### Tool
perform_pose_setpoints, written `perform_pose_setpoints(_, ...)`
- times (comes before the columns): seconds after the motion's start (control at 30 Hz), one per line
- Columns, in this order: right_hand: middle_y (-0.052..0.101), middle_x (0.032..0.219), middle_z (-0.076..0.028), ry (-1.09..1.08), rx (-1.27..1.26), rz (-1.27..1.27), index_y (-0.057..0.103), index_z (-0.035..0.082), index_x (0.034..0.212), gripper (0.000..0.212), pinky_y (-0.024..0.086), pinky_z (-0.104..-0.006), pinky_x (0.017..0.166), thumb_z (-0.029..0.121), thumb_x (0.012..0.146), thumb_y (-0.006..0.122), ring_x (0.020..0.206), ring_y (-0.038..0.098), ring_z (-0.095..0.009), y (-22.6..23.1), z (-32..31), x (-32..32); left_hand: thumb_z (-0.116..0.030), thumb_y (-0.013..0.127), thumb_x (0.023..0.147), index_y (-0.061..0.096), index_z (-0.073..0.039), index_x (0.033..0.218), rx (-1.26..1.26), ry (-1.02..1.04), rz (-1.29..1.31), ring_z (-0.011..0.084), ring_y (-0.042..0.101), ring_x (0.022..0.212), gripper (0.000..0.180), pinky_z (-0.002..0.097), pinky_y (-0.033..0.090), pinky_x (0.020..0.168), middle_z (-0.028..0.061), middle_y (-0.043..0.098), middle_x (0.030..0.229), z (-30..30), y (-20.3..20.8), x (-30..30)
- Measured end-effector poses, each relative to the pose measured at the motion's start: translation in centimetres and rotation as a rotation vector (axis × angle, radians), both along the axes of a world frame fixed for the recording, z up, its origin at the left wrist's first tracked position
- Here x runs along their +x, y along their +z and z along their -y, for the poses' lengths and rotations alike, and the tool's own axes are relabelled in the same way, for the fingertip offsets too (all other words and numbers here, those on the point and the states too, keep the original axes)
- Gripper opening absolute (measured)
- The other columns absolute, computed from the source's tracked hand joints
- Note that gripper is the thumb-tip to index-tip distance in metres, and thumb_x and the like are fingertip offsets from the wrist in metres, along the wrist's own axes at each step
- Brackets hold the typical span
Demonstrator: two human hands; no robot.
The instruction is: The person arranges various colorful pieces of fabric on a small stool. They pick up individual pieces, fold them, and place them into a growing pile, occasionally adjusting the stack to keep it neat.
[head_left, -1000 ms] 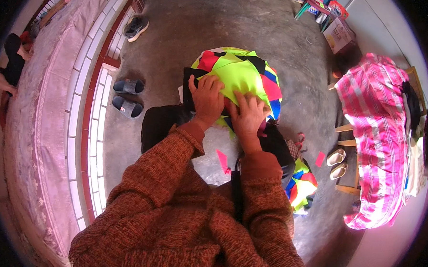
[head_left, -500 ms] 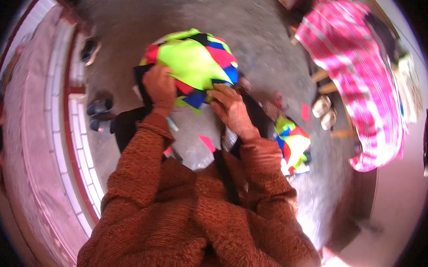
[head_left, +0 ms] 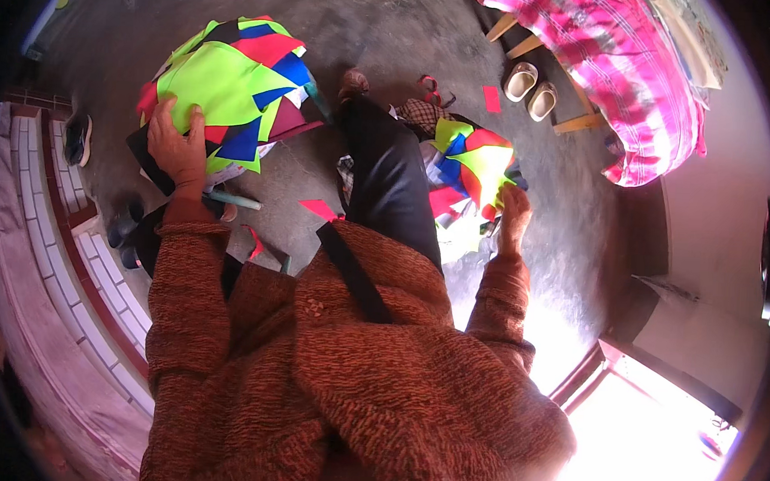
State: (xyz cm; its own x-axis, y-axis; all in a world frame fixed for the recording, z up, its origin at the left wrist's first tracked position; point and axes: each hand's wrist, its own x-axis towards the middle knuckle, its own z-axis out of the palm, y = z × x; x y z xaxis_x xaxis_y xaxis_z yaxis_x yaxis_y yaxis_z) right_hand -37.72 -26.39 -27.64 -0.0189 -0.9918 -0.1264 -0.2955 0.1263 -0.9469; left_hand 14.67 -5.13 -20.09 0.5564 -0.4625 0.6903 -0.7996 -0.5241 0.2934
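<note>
A large round piece (head_left: 212,78), covered in overlapping cloth patches of neon green, red, blue and black, is on my left. My left hand (head_left: 178,150) lies on its near edge, thumb and fingers apart against the cloth. Right of my dark-trousered leg is a smaller heap of cloth scraps (head_left: 479,159) in the same colours. At the heap's right edge, my right hand (head_left: 513,216) has its fingers drawn together on the cloth; the fingertips are partly hidden.
Red scraps (head_left: 319,209) and a black strip (head_left: 353,273) lie near my lap. Pale shoes (head_left: 521,81) stand by a wooden-legged seat under a pink checked cloth (head_left: 599,69). Dark shoes (head_left: 77,139) are by the tiled ledge (head_left: 51,217) at left. Bright light falls at lower right.
My right hand has left the round patchwork piece and moved right to the scrap heap. My left hand stays on the piece. The view has swung to the right.
</note>
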Motion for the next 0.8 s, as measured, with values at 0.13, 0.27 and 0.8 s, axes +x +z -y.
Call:
perform_pose_setpoints(0.13,0.067,0.085,-0.009,-0.004,-0.073,-0.248,0.063,0.002,0.098,0.022,0.049,-0.0296,0.065,0.015,0.08,0.063,0.072,0.063,-0.018,-6.7,-0.9,-3.3,-0.025,0.058,0.085,0.054,-0.007,0.117,0.077,-0.054,-0.024,0.0327,0.051,0.111,0.037,0.0406,0.039,0.093,0.015,0.055,0.12,0.2,0.2,-0.2)
perform_pose_setpoints(0.27,0.062,0.103,-0.014,0.032,-0.24,-0.611,0.056,0.008,0.112,0.041,0.045,-0.0382,0.084,0.023,0.075,0.07,0.098,0.058,-0.031,-7.4,-1.9,-0.2,-0.022,0.055,0.086,0.054,-0.006,0.117,0.077,-0.073,-0.028,0.0339,0.051,0.112,0.035,0.0403,0.039,0.094,0.0162,0.055,0.12,0.2,0.3,-0.3)
perform_pose_setpoints(0.8,0.052,0.122,-0.016,0.379,-0.001,-1.108,0.03,0.002,0.137,0.078,0.038,-0.0463,0.095,0.035,0.075,0.065,0.114,0.049,-0.033,-7.4,2.8,4.4,-0.019,0.056,0.084,0.055,-0.006,0.115,0.035,-0.139,-0.006,0.0345,0.053,0.109,0.034,0.041,0.042,0.09,0.0169,0.056,0.118,0.1,0.2,0.0)
